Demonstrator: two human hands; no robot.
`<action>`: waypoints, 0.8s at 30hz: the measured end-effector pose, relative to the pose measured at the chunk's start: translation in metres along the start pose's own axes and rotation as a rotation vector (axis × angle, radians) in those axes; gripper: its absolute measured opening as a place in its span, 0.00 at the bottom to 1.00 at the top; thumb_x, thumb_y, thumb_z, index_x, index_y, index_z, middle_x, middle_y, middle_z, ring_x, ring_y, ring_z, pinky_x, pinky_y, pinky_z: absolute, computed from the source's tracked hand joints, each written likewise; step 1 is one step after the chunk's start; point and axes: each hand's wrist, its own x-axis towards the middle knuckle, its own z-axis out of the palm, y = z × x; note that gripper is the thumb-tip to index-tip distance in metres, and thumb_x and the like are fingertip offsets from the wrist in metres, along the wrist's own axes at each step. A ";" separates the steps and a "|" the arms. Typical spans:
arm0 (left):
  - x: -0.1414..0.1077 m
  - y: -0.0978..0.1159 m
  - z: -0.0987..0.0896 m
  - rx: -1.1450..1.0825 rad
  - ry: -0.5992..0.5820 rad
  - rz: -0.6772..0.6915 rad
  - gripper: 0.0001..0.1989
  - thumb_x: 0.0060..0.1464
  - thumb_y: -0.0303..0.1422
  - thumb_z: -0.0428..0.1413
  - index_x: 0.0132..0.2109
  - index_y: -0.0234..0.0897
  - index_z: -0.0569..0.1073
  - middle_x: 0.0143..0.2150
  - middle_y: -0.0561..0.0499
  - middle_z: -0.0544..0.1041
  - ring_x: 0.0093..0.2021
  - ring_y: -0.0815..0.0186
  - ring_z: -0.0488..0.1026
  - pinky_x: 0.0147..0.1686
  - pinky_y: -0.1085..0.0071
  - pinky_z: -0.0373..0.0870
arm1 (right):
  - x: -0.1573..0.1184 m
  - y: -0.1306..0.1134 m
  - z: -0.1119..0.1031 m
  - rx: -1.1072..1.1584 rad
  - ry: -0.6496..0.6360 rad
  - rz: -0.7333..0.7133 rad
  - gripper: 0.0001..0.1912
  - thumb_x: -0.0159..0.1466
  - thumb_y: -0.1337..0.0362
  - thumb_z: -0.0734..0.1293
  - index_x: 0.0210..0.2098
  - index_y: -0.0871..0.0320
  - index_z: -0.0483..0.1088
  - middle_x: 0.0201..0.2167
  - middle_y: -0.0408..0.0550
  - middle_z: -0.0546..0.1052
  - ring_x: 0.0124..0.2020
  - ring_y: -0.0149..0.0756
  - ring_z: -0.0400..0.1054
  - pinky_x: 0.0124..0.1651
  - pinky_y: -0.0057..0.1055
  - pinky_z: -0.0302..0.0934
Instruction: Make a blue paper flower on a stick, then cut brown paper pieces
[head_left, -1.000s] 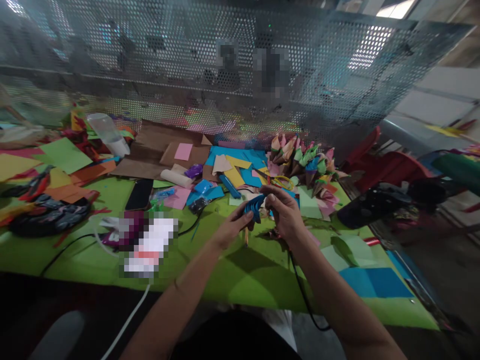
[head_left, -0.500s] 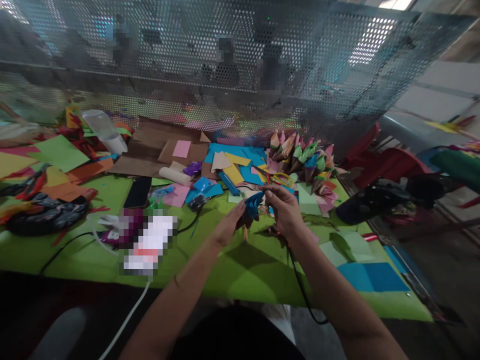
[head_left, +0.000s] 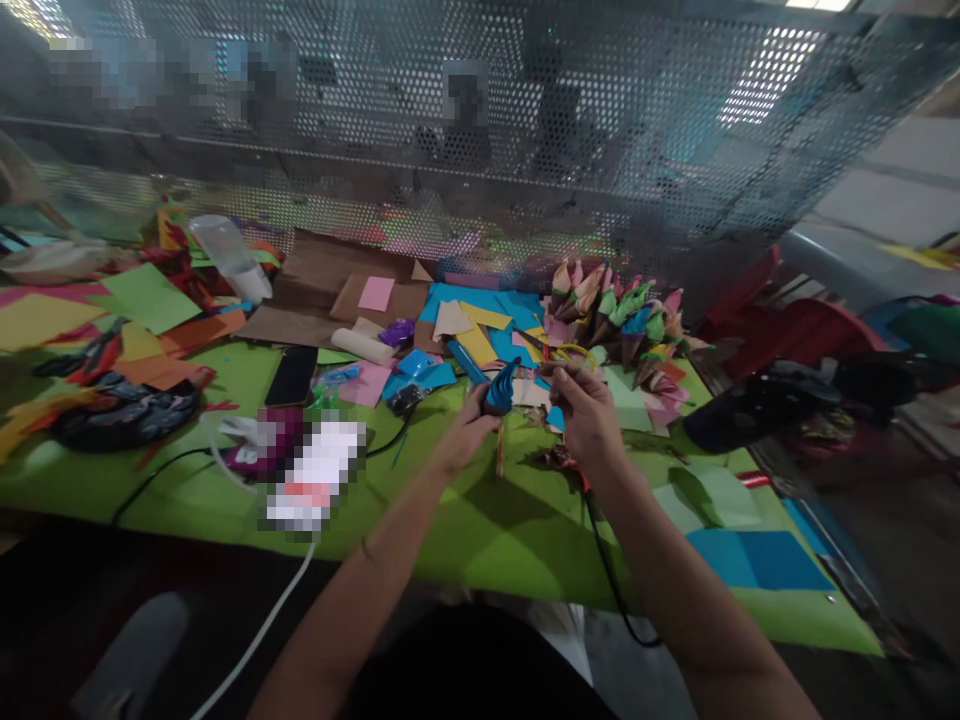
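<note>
My left hand (head_left: 466, 435) is closed on a folded blue paper swirl (head_left: 500, 390), whose pointed tip stands upright above my fingers. Its lower part is hidden by the hand. To its right, apart from the swirl, my right hand (head_left: 591, 415) has thumb and fingertips pinched together; I cannot make out what is in them. A thin stick (head_left: 500, 455) shows just below the left hand. Under my right hand lies a small dark reddish object (head_left: 561, 458) by a black cable. Several paper cones with coloured swirled tops (head_left: 634, 318) stand bunched behind the right hand.
Sheets of blue paper (head_left: 757, 558) lie at the table's right front. A dark bottle (head_left: 724, 410) rests near the right edge. On the left are a black phone (head_left: 292, 377), a blurred lit screen (head_left: 319, 470) and a patterned pouch (head_left: 127, 408). Perforated metal (head_left: 375, 110) stands behind.
My right hand has come away from the blue paper swirl to the right. The swirl now points more upright in my left hand. The view has shifted slightly.
</note>
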 end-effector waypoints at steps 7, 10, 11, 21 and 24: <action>0.008 0.001 -0.013 0.373 0.205 0.039 0.26 0.50 0.29 0.59 0.58 0.39 0.71 0.52 0.46 0.77 0.53 0.58 0.72 0.57 0.63 0.66 | 0.007 0.005 -0.007 0.012 0.000 -0.056 0.15 0.54 0.50 0.77 0.30 0.53 0.76 0.32 0.43 0.78 0.24 0.28 0.58 0.27 0.30 0.53; 0.007 0.003 -0.017 0.431 0.214 -0.002 0.32 0.49 0.30 0.61 0.62 0.39 0.67 0.47 0.48 0.80 0.47 0.58 0.75 0.51 0.64 0.69 | 0.011 0.008 -0.010 -0.008 -0.008 -0.075 0.15 0.55 0.49 0.76 0.29 0.53 0.75 0.30 0.43 0.78 0.23 0.28 0.58 0.27 0.30 0.53; 0.005 0.005 -0.018 0.466 0.201 -0.021 0.33 0.49 0.31 0.62 0.63 0.38 0.67 0.45 0.48 0.80 0.44 0.59 0.76 0.49 0.64 0.70 | 0.012 0.008 -0.010 -0.009 -0.004 -0.077 0.15 0.55 0.49 0.76 0.29 0.53 0.75 0.30 0.43 0.78 0.23 0.28 0.58 0.27 0.30 0.53; -0.025 0.012 -0.032 0.857 0.099 -0.070 0.26 0.51 0.33 0.60 0.58 0.32 0.73 0.49 0.39 0.79 0.44 0.53 0.77 0.47 0.59 0.72 | 0.019 0.011 -0.011 0.030 0.002 -0.068 0.18 0.51 0.47 0.77 0.28 0.53 0.74 0.24 0.41 0.73 0.21 0.27 0.58 0.25 0.29 0.54; -0.031 0.007 -0.031 0.891 0.131 -0.025 0.22 0.54 0.34 0.58 0.55 0.33 0.75 0.46 0.41 0.79 0.43 0.54 0.76 0.47 0.60 0.72 | 0.021 0.013 -0.010 0.045 -0.004 -0.064 0.18 0.50 0.47 0.77 0.27 0.54 0.74 0.23 0.40 0.72 0.20 0.26 0.58 0.24 0.28 0.54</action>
